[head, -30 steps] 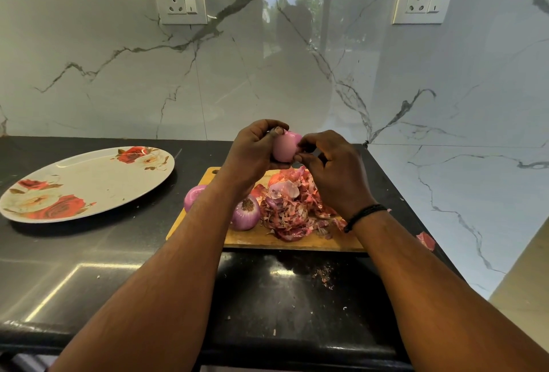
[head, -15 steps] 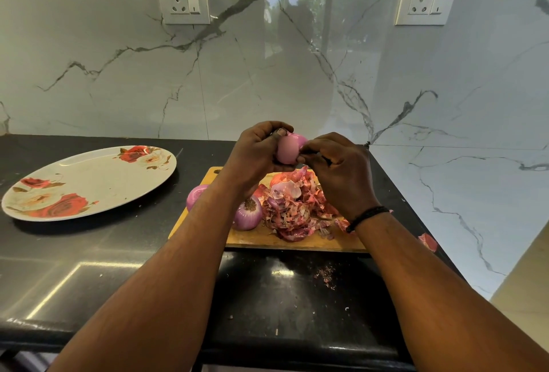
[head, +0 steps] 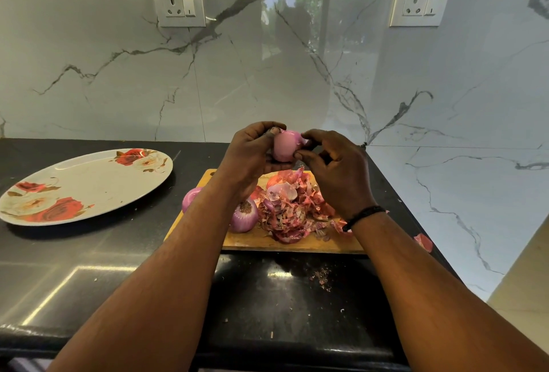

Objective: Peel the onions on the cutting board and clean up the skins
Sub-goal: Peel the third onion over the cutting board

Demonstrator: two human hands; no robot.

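My left hand (head: pixel 252 152) grips a pale pink onion (head: pixel 285 146) above the far end of the wooden cutting board (head: pixel 255 241). My right hand (head: pixel 335 169) pinches the onion's skin on its right side with thumb and fingertips. On the board lies a heap of red-brown onion skins (head: pixel 292 208). Two purple onions rest on the board's left part: one (head: pixel 243 217) beside the heap, the other (head: pixel 190 198) partly hidden behind my left forearm.
A large oval plate with red roses (head: pixel 86 184) sits on the black counter (head: pixel 89 267) to the left. One loose skin piece (head: pixel 423 242) lies on the counter right of the board. Small skin crumbs (head: pixel 320 278) lie in front of it. A marble wall stands behind and to the right.
Both hands have stayed above the board with the onion. My right fingers have shifted slightly on the onion's right side, working at its skin.
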